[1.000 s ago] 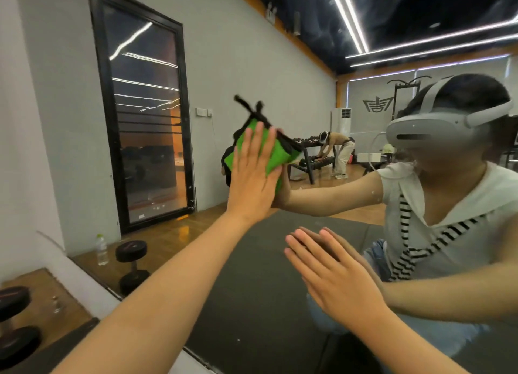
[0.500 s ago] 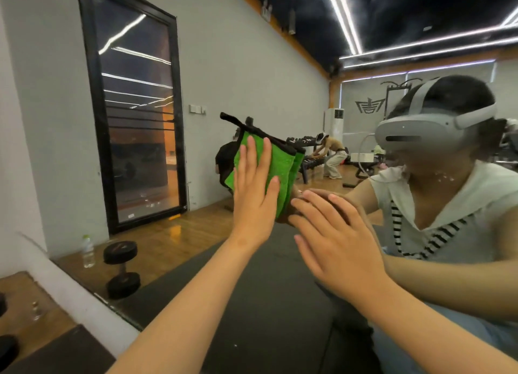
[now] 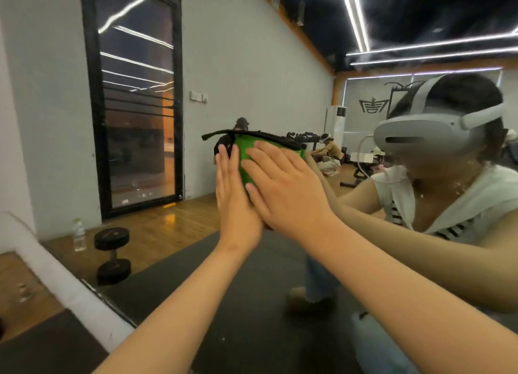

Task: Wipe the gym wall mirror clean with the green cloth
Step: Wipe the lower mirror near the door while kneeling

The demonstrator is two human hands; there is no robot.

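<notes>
Pressing green cloth (image 3: 246, 158) against wall mirror (image 3: 280, 93) with left hand (image 3: 238, 208) and right hand (image 3: 288, 191) side by side, both hands flat, grasping nothing.

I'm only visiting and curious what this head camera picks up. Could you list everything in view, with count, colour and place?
wall mirror: one, fills most of the view, reflecting the gym
green cloth: one, green with black trim, pressed on the mirror, centre
dumbbell: one, black, on the wooden floor, reflected lower left
water bottle: one, clear, left of the dumbbell, reflected
door: one, black-framed, reflected upper left
headset: one, pale grey, on the person's head, reflected right
left hand: one, flat against the cloth's left side
right hand: one, flat on the cloth, fingers spread
</notes>
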